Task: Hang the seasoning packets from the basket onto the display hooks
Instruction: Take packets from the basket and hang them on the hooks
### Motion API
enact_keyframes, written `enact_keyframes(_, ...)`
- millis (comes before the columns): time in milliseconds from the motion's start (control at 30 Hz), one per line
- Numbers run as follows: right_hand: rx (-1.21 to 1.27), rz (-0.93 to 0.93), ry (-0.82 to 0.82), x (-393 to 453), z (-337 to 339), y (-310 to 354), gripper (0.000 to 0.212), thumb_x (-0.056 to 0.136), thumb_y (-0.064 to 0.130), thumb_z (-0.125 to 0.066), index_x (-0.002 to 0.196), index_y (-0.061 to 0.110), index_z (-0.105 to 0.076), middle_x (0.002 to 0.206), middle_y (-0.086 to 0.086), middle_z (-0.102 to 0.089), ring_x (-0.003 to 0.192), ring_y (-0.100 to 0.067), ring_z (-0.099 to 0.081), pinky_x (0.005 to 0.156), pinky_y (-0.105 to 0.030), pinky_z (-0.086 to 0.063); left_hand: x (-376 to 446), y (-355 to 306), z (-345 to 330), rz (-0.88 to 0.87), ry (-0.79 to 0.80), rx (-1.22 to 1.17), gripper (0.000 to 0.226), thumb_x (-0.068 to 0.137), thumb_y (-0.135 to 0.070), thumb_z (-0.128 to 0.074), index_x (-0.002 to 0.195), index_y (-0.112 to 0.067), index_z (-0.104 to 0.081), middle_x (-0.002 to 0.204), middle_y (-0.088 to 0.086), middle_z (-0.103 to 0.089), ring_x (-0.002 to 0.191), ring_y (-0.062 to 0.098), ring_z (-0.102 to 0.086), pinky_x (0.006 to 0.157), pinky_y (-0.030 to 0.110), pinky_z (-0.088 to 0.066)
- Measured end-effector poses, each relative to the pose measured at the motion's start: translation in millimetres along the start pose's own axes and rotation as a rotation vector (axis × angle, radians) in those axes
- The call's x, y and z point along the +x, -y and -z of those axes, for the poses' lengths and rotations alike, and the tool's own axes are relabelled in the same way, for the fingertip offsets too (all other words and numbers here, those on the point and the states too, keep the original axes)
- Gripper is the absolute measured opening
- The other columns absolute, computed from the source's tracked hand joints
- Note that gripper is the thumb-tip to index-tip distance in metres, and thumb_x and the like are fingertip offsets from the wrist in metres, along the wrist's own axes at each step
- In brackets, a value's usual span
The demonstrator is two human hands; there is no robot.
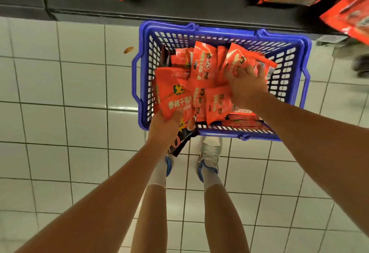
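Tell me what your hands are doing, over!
Left hand grips red packet. Right hand reaching among packets in blue basket, grip unclear. Nothing hung from this handful yet. Nothing blocking.

Glossy white tiled floor (60,93) meets a dark shelf base (119,11).

White tiled floor (83,85) carried a blue basket (223,33) by the dark shelf base (139,3); a small brown scrap (128,50) lay left of it.

red seasoning packets (201,85), jumbled, blue basket (223,31)
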State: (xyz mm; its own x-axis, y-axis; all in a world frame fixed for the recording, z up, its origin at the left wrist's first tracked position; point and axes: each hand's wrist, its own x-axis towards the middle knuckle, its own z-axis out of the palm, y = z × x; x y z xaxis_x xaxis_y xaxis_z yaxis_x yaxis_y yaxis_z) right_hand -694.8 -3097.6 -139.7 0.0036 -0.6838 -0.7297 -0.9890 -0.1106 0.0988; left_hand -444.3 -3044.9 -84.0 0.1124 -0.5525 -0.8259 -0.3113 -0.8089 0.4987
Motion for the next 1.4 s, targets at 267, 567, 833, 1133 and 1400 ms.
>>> enact_keyframes(267, 0.737, 0.019, -0.280, -70, 14, -20, 0.019, 0.095, 0.032, -0.060, 0.087, 0.015, -0.057, 0.070, -0.001, -0.057, 0.062, -0.025, -0.054, 0.056, -0.030, -0.035, -26, -23, -7, -0.029, 0.091, -0.100, 0.045, 0.096, -0.010, -0.056, 0.091, -0.054, -0.066, 0.098, 0.000, -0.074, 0.097, 0.033, -0.071, 0.085, 0.056, -0.060)
enact_keyframes(567, 1.150, 0.031, -0.332, -135, 80, 63, 0.025, 0.094, 0.049, -0.056, 0.086, 0.026, -0.061, 0.079, 0.014, -0.058, 0.073, -0.001, -0.054, 0.063, -0.016, -0.038, -63, -69, -15, -0.064, 0.298, -0.344, 0.033, 0.094, -0.028, -0.068, 0.127, -0.022, -0.063, 0.111, 0.004, -0.077, 0.099, 0.025, -0.075, 0.073, 0.038, -0.061)
enact_keyframes(833, 1.442, 0.094, -0.209, -164, 129, 54, 0.063, 0.096, 0.062, -0.034, 0.099, 0.013, -0.075, 0.098, -0.008, -0.073, 0.093, -0.015, -0.067, 0.081, -0.026, -0.053, -94, -98, 13, -0.025, 0.141, -0.395, 0.038, 0.091, -0.016, -0.066, 0.129, -0.017, -0.063, 0.117, 0.009, -0.074, 0.110, 0.031, -0.070, 0.098, 0.051, -0.055)
enact_keyframes(1133, 1.471, -0.066, -0.437, -215, 258, -18, 0.014, 0.091, 0.029, -0.074, 0.096, 0.021, -0.063, 0.097, -0.008, -0.069, 0.089, -0.022, -0.065, 0.089, -0.049, -0.054, -177, -197, 64, -0.103, 0.196, -0.395, 0.029, 0.088, 0.003, -0.060, 0.114, -0.008, -0.067, 0.096, 0.009, -0.077, 0.091, 0.032, -0.072, 0.084, 0.044, -0.057)
enact_keyframes(1400, 1.795, 0.149, -0.411, -345, 406, -42, 0.015, 0.095, 0.015, -0.067, 0.083, 0.015, -0.077, 0.087, -0.017, -0.069, 0.081, -0.031, -0.061, 0.075, -0.055, -0.051, -307, -305, 129, -0.337, 0.237, -0.458, 0.067, 0.071, -0.044, -0.084, 0.127, -0.013, -0.065, 0.120, 0.011, -0.074, 0.115, 0.032, -0.069, 0.100, 0.048, -0.054)
